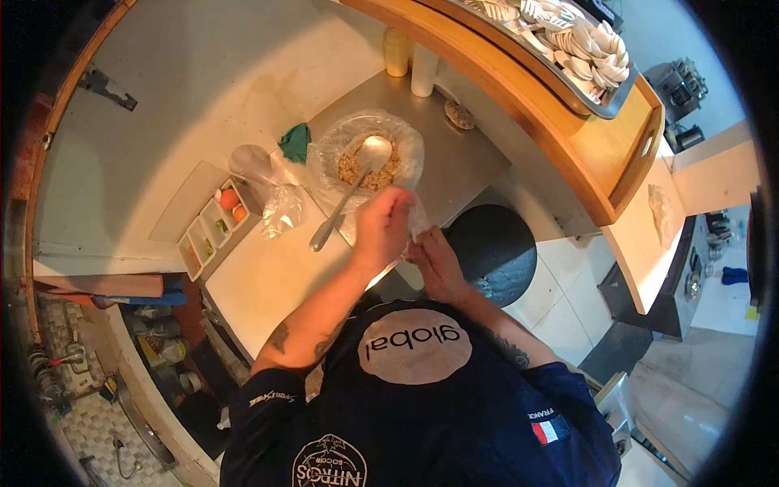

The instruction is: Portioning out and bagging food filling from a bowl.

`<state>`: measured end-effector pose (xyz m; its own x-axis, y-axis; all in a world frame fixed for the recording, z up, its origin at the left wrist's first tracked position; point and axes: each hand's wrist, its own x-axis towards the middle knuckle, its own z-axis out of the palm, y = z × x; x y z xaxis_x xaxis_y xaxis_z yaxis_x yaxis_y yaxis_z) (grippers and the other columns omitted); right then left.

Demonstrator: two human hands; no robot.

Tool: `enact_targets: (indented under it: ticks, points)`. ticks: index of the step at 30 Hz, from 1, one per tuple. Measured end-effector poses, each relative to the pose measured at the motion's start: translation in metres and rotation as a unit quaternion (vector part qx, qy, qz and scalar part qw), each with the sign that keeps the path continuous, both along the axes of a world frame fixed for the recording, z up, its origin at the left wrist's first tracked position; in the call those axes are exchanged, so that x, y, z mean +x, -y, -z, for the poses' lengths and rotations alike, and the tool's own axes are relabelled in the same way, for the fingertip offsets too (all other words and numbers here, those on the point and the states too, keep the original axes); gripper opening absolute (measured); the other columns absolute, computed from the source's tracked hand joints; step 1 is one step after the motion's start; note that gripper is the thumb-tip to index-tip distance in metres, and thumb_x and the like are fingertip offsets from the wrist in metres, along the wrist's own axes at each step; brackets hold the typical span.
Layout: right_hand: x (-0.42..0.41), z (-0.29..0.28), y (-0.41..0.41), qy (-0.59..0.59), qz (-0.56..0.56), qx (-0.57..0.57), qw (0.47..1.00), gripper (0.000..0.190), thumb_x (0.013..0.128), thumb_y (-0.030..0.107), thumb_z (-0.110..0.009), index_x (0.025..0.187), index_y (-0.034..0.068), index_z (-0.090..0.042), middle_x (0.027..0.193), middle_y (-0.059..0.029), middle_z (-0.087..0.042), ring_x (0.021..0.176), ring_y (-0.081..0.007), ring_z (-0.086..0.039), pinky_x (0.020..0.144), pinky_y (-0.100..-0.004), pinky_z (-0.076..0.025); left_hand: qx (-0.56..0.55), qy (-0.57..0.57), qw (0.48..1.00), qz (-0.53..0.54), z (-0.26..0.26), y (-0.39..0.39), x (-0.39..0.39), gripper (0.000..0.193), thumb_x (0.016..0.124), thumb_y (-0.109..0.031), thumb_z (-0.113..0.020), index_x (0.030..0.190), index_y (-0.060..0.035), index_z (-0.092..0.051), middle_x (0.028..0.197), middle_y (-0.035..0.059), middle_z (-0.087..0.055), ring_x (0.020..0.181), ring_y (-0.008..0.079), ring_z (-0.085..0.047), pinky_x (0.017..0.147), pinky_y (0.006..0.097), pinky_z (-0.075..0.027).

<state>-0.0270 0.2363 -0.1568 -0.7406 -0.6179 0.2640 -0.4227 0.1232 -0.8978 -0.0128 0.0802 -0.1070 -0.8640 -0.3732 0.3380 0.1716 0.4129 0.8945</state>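
Observation:
My left hand [383, 228] and my right hand [437, 259] are close together at the front edge of the counter, both gripping a thin clear plastic bag [417, 220] between them. Just beyond them stands a bowl lined with clear plastic [409, 137], holding a crumbly light-brown food [382, 176]. A large metal spoon [375, 152] lies with its bowl on the food and its handle over the rim, beside my left hand. Another crumpled clear bag [283, 210] rests on the white cutting board [268, 274].
A divided white container [210, 234] with tomatoes and green pieces stands left, near a green cloth [296, 143]. Two bottles [397, 52] and a filled bag [459, 114] stand farther back. A round black lid or stool top [502, 252] is at right, below a wooden ledge [523, 109] with a cutlery tray [599, 111].

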Motion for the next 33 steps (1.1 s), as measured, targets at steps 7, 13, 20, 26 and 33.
enact_targets:
  ticks: [7, 13, 20, 26, 33]
  points:
    - [-0.119, 0.024, -0.004, -0.111, 0.055, 0.094, 0.988, 0.013, 0.090, 0.007, -0.052, 0.098, 0.002, -0.060, 0.094, -0.0195, -0.057, 0.091, -0.0388, -0.056, 0.079, -0.0461, -0.047, -0.066, 0.044, 0.991, 0.107, -0.100, 0.085, 0.067, 0.039, 0.095, -0.012, -0.058, 0.132, -0.0035, -0.050, 0.096, 0.0067, -0.065, 0.087, 0.0154, -0.062, 0.084, 0.0288, -0.049]
    - [-0.256, 0.079, -0.026, -0.367, 0.297, 0.201, 0.858, 0.033, 0.097, 0.020, -0.052, 0.125, 0.003, -0.054, 0.107, -0.0198, -0.058, 0.099, -0.0361, -0.059, 0.087, -0.0410, -0.049, -0.276, 0.211, 0.937, 0.021, -0.174, 0.234, 0.078, 0.035, 0.093, -0.012, -0.061, 0.127, -0.0021, -0.057, 0.095, 0.0080, -0.065, 0.087, 0.0154, -0.060, 0.082, 0.0317, -0.048]
    - [-0.112, 0.057, 0.051, -0.005, 0.185, -0.048, 0.982, 0.034, 0.092, 0.006, -0.057, 0.125, 0.002, -0.053, 0.115, -0.0125, -0.057, 0.088, -0.0162, -0.061, 0.076, -0.0304, -0.049, -0.188, 0.301, 0.931, -0.086, 0.059, 0.297, 0.100, 0.037, 0.074, -0.017, -0.074, 0.108, -0.0035, -0.068, 0.099, 0.0135, -0.071, 0.086, 0.0250, -0.068, 0.085, 0.0349, -0.052]
    - [-0.023, 0.041, 0.059, 0.066, 0.073, 0.004, 0.995, 0.028, 0.087, 0.007, -0.066, 0.115, 0.004, -0.061, 0.102, -0.0086, -0.063, 0.077, -0.0146, -0.061, 0.068, -0.0296, -0.049, 0.003, 0.244, 0.943, -0.227, 0.106, 0.246, 0.126, 0.020, 0.090, -0.017, -0.065, 0.106, -0.0059, -0.067, 0.090, 0.0095, -0.069, 0.085, 0.0179, -0.065, 0.080, 0.0301, -0.051]
    - [0.018, -0.079, 0.168, -0.099, -0.053, -0.145, 0.983, 0.029, 0.081, 0.015, -0.074, 0.106, 0.004, -0.064, 0.083, -0.0076, -0.063, 0.075, -0.0216, -0.062, 0.069, -0.0325, -0.050, 0.438, 0.010, 0.893, -0.106, -0.016, 0.194, 0.143, 0.005, 0.094, -0.008, -0.061, 0.089, -0.0070, -0.060, 0.088, 0.0035, -0.068, 0.075, 0.0094, -0.063, 0.066, 0.0231, -0.051]
